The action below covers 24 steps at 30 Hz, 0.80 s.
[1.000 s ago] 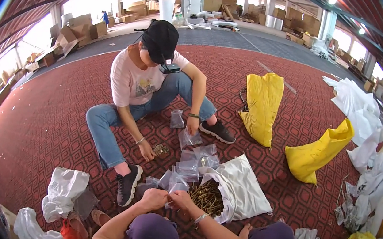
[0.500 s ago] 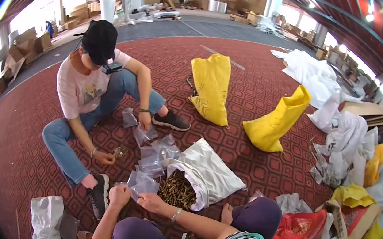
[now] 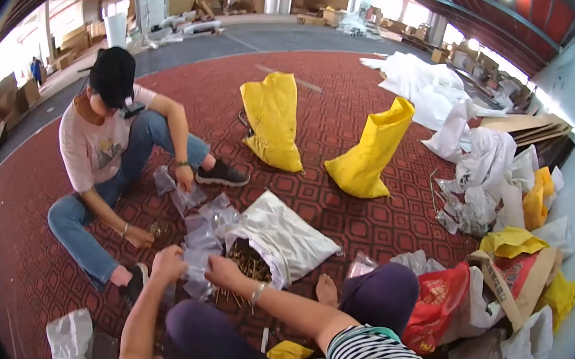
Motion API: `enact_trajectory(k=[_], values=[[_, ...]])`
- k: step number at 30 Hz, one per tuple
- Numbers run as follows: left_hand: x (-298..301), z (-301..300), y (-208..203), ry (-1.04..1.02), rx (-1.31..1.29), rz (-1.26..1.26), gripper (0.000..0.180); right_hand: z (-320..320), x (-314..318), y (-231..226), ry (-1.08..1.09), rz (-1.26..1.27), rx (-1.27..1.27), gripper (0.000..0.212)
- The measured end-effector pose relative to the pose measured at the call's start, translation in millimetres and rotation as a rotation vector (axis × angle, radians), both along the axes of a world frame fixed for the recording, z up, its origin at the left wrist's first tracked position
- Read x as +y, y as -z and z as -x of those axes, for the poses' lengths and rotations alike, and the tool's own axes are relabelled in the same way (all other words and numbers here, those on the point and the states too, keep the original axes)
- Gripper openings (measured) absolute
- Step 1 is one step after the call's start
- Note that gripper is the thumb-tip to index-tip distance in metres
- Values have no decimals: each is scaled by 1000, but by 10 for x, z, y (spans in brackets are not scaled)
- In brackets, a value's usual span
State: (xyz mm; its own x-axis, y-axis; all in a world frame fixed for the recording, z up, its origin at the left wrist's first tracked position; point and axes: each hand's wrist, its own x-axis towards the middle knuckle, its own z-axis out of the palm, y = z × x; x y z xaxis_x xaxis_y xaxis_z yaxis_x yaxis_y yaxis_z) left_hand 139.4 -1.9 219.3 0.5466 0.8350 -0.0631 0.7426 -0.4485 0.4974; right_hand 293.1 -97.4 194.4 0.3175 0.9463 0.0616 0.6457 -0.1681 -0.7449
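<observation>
We pinch a clear plastic bag [image 3: 196,264] between our left hand [image 3: 168,265] and our right hand [image 3: 225,274], at opposite edges, the bag near and left of centre, a white sack [image 3: 285,232] of brass-coloured pieces [image 3: 250,261] just right, a co-worker [image 3: 96,147] seated farther left.

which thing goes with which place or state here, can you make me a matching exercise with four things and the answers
Things
1. black cap
2. white sack
3. red bag
4. the person's left hand and right hand

Places and states
A. beside the person's right knee
B. at a small clear bag
C. on the head of the co-worker
D. lying down, brass-coloured pieces at its open mouth

Pairs
1-C, 2-D, 3-A, 4-B
</observation>
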Motion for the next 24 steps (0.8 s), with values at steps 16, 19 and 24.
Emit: enact_trajectory(k=[16, 19, 24], values=[[577, -330, 107, 104, -195, 227, 33, -586, 471, -353, -377, -427, -792, 10], [839, -726, 52, 120, -473, 687, 35, -1324, 789, -65, -182, -484, -373, 19], [1194, -682, 1935, 505, 153, 273, 26, -1866, 654, 676, -53, -129, 66, 36]])
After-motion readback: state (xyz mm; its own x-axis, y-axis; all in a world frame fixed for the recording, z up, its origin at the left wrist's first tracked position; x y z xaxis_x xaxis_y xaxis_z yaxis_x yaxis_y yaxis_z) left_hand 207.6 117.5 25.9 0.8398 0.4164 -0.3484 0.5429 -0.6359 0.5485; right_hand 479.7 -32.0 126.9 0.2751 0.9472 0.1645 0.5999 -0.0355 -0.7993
